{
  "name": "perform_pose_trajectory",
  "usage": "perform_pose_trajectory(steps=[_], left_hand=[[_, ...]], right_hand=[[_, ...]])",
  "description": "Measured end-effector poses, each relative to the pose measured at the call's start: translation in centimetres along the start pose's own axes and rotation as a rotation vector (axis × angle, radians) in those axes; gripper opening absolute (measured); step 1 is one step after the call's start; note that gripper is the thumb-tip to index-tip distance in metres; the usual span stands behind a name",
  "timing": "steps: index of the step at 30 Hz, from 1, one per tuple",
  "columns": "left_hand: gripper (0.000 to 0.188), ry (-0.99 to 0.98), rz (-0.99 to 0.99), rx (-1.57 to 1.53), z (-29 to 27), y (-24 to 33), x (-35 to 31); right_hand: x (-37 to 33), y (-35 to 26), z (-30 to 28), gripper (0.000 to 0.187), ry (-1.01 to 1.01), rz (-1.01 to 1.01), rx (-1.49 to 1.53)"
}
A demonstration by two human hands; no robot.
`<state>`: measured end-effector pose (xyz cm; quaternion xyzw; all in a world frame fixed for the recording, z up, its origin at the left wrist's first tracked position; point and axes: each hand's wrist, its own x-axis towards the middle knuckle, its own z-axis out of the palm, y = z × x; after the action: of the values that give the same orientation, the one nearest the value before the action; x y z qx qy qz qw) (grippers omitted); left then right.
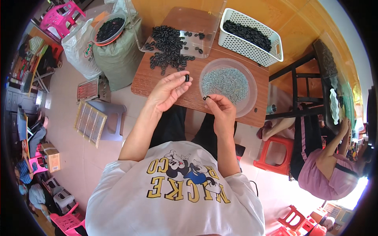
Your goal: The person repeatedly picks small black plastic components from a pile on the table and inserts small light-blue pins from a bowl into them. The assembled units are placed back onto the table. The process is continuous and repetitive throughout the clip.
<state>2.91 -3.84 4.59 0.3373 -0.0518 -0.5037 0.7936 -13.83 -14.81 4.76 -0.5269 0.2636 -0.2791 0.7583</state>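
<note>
Above the near part of a brown wooden table (189, 84), my left hand (168, 91) pinches a small black oval plastic piece (187, 78) between thumb and fingers. To its right, my right hand (222, 110) is closed at the fingertips on a small dark piece (205, 98), too small to name surely. That hand is by the near rim of a clear round bowl (253, 103) full of silvery screws (224, 83). Beyond my left hand lies a heap of black oval plastic pieces (167, 45), spilling from a clear plastic bin (193, 50) onto the tabletop.
A white perforated basket (252, 52) of black pieces stands at the table's back right. Left of the table are stuffed sacks (118, 63) with a bowl (94, 36) on top. A person (327, 169) works at the right near a red stool (273, 155); others sit far left.
</note>
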Motion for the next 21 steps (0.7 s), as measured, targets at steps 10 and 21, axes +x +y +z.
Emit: perform_pose_trajectory(steps=[10, 21], left_hand=[[0.024, 0.037, 0.051, 0.085, 0.6, -2.1, -1.1], [0.013, 0.073, 0.088, -0.04, -0.7, -3.4, -1.5]], right_hand=[[0.1, 0.4, 1.2, 0.011, 0.013, -0.041, 0.033], [0.2, 1.6, 1.4, 0.01, -0.016, 0.002, 0.004]])
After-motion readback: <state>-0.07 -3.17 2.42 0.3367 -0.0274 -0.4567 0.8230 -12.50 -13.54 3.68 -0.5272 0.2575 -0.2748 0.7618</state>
